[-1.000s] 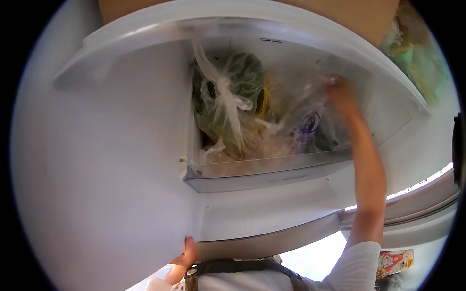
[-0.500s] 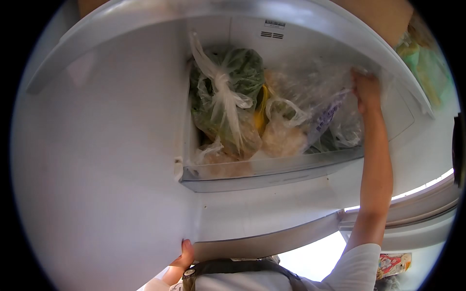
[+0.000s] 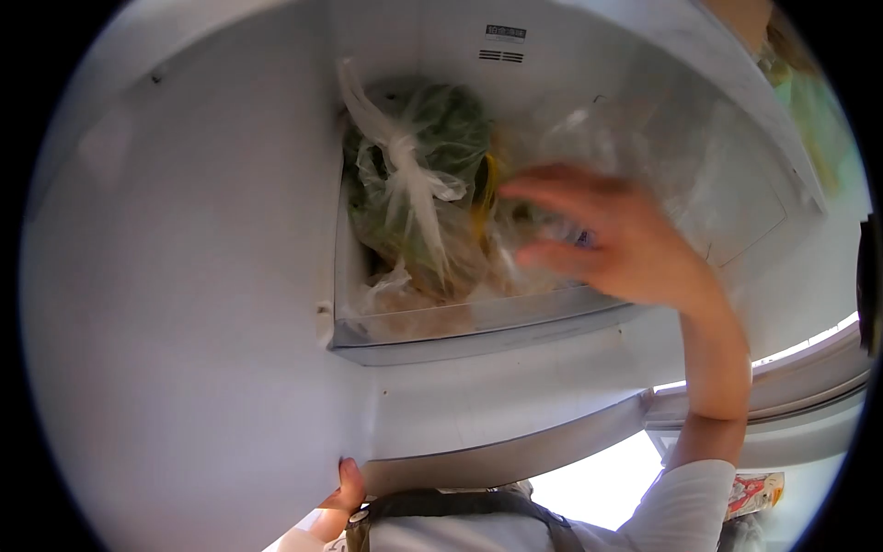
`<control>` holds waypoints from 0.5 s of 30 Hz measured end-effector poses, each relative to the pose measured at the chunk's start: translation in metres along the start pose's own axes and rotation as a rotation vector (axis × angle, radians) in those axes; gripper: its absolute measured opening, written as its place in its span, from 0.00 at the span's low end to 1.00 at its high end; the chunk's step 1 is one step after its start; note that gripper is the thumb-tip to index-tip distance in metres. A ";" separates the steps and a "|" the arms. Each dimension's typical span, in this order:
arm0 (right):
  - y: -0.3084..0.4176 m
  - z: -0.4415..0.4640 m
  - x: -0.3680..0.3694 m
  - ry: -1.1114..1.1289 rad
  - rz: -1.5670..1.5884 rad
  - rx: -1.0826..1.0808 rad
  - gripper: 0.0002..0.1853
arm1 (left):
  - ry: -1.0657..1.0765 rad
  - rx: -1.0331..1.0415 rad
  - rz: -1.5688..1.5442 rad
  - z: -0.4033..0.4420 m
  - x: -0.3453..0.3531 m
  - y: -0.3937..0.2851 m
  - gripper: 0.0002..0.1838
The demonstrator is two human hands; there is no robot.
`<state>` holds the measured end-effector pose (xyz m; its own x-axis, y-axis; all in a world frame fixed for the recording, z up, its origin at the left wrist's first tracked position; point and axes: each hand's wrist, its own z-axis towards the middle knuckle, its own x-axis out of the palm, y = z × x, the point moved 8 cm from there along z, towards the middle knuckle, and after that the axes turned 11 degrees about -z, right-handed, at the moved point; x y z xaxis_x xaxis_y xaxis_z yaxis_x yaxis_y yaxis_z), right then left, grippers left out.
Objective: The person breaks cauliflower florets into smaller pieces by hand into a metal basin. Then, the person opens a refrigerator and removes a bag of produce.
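My right hand [image 3: 612,235] hovers over the right part of a clear drawer [image 3: 487,324], thumb and fingers apart, slightly blurred, with nothing in it. Beneath it, clear plastic bags are partly hidden, one with purple print [image 3: 584,238]. To its left in the drawer sits a knotted clear bag of leafy greens [image 3: 414,175], with something yellow [image 3: 487,198] beside it. Low in the picture, my left hand [image 3: 342,492] is closed around the edge of a large white panel [image 3: 202,304]; its thumb shows and the other fingers are mostly hidden.
White refrigerator walls surround the drawer, and a small label [image 3: 506,35] sits above vent slots on the back wall. A greenish bag [image 3: 814,120] is at the upper right. A red-and-white packet [image 3: 756,494] lies at the lower right.
My right hand has let go of the clear plastic at the right of the drawer and moved left and nearer, its fingers opening. The view has shifted slightly. My left hand stays in place.
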<state>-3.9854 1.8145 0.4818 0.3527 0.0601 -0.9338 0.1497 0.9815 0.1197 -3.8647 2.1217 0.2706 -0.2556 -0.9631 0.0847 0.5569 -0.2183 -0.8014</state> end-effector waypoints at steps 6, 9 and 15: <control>-0.072 -0.015 0.094 0.466 -0.381 0.141 0.26 | 0.001 0.085 -0.038 0.000 0.000 -0.003 0.15; -0.102 -0.014 0.083 0.642 -0.314 0.508 0.22 | -0.026 0.103 -0.024 -0.003 -0.001 -0.001 0.15; -0.143 -0.006 0.051 -0.073 0.065 0.617 0.14 | 0.048 0.105 0.007 -0.010 -0.010 0.020 0.16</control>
<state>-3.9944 1.6779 0.4149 0.4381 0.0825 -0.8951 0.6239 0.6890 0.3688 -3.8587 2.1284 0.2481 -0.2875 -0.9565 0.0485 0.6378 -0.2290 -0.7354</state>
